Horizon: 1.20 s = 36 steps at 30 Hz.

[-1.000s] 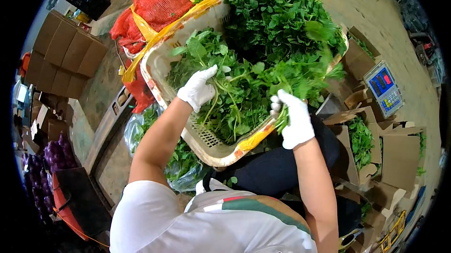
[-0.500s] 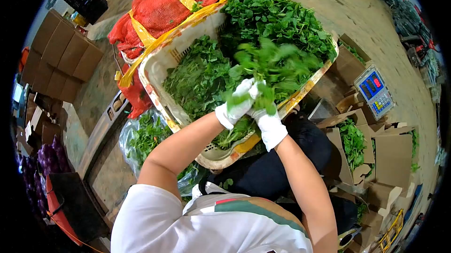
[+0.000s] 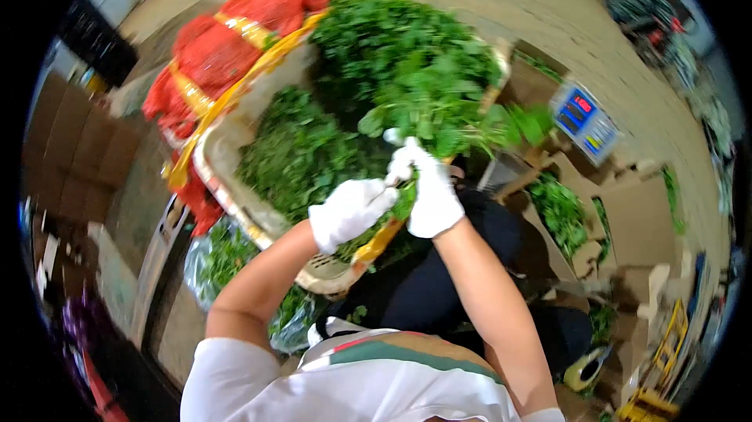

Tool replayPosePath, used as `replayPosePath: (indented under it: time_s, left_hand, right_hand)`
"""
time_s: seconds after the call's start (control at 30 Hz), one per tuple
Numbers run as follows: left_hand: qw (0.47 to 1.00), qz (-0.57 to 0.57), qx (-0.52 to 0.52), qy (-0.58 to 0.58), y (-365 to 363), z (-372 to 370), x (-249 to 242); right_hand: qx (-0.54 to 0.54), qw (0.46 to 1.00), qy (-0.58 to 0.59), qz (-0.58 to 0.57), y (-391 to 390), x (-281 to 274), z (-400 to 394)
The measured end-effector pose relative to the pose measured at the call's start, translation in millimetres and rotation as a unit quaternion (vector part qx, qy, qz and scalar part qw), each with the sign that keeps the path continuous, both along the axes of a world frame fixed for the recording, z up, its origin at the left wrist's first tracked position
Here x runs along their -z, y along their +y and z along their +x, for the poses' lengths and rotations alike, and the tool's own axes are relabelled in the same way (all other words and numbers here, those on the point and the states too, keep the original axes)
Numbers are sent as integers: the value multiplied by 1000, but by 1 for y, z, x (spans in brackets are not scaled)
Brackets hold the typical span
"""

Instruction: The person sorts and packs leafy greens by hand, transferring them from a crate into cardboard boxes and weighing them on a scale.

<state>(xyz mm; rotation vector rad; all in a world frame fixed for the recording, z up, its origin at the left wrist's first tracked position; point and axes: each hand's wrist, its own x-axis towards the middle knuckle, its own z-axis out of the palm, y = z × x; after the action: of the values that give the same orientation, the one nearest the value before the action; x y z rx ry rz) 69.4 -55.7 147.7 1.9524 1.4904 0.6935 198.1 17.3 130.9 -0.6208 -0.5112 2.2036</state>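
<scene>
White gloves cover both hands over the near edge of a white plastic crate (image 3: 227, 179) holding leafy greens. My right hand (image 3: 427, 187) is closed round the stems of a bunch of greens (image 3: 427, 105), whose leaves fan out away from me and to the right. Just left of it, my left hand (image 3: 352, 209) has its fingers curled and pressed together near the stem ends; whatever it pinches is too small to make out. Loose greens (image 3: 294, 152) lie in the crate's left part, and a thick pile (image 3: 376, 30) fills its far side.
Red mesh sacks (image 3: 211, 54) with yellow tape lie beyond the crate's left side. A digital scale (image 3: 583, 123) stands at the right, above open cardboard boxes (image 3: 642, 222) with greens. A clear plastic bag of greens (image 3: 223, 261) sits at the lower left.
The view has shifted, so the crate appears further left. My hands have moved apart a little, the left one now lower and left of the bunch held in the right.
</scene>
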Motion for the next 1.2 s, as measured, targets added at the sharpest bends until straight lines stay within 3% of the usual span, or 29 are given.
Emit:
replayPosePath:
  time_s: [0.03, 0.07, 0.13, 0.2, 0.3, 0.33, 0.4, 0.47, 0.5, 0.53, 0.57, 0.6, 0.63, 0.67, 0.7, 0.73, 0.77, 0.8, 0.83, 0.87, 0.9, 0.93, 1.0, 1.03, 1.07, 1.13, 1.2]
  left_hand:
    - [999, 29, 22, 18, -2, 3, -5]
    - [997, 61, 41, 35, -4, 7, -11]
    - [994, 2, 66, 82, -6, 12, -18]
    - [982, 51, 132, 124, -6, 11, -22]
    - [958, 61, 276, 56, -10, 7, -23]
    - [940, -18, 307, 147, -12, 6, -35]
    - [923, 110, 353, 104, -13, -13, -26]
    - [945, 131, 273, 119, -13, -52, -15]
    - [978, 43, 157, 129, -17, -70, -17]
    - [988, -47, 39, 140, -22, -92, -18]
    - [989, 34, 2, 143, -29, -128, -4]
    - [973, -62, -130, 179, -36, -162, 11]
    - [914, -31, -122, 385, -42, -186, 12]
    - [911, -75, -248, 321, -57, -195, 7]
    - [872, -163, -288, 361, -68, -226, 19]
    - [884, -141, -280, 346, -92, -251, 30]
    - [852, -174, -261, 419, -116, -321, 78]
    - [832, -252, -349, 350, -113, -275, 41]
    - [852, -244, -318, 337, -126, -282, 38]
    - [781, -280, -365, 421, -126, -264, 21]
    - [776, -258, -396, 418, -130, -279, 26]
    - [769, -236, -427, 414, -131, -283, 23]
    - [773, -180, -462, 395, -120, -278, 7]
    - [798, -173, -458, 350, -112, -289, 2]
    - [779, -61, -460, 421, -106, -306, 14]
    - [854, 40, -441, 272, -76, -289, 3]
    - [882, 120, -431, 147, -39, -247, -15]
  right_hand:
    - [-37, 995, 59, -64, -9, -17, 5]
    - [-40, 997, -4, -58, -12, -21, 7]
    - [-78, 996, 17, -24, -15, -25, 16]
    - [-147, 986, 55, -49, -15, -22, 21]
    - [-254, 967, -11, -3, -19, -32, 35]
    - [-225, 974, -25, 4, -25, -37, 39]
    - [-196, 978, -46, 44, -27, -66, 72]
    - [-144, 956, -237, 94, -21, -91, 121]
    - [-107, 952, -250, 138, -18, -97, 156]
    - [-44, 946, -310, 87, -10, -96, 186]
    - [0, 885, -454, 103, -16, -130, 205]
    - [52, 914, -397, 66, -5, -98, 257]
    - [128, 894, -416, 107, -19, -127, 259]
    - [111, 910, -375, 134, -13, -108, 297]
    - [139, 890, -425, 87, -10, -90, 322]
    - [127, 881, -449, 74, -4, -61, 345]
    - [114, 873, -471, 61, 2, -32, 369]
    - [33, 808, -585, 65, 6, -19, 371]
    - [-59, 728, -680, 70, 10, -8, 372]
    - [-237, 526, -799, 167, 16, 2, 371]
    - [-138, 592, -771, 187, 15, 33, 390]
    - [-143, 546, -796, 221, 14, 22, 381]
    - [-182, 379, -883, 209, 16, -2, 364]
    - [-189, 405, -879, 167, 13, -32, 347]
    - [-172, 384, -883, 208, 9, -33, 350]
    - [-149, 406, -866, 250, 4, -46, 353]
    - [-141, 410, -857, 278, 0, -38, 368]
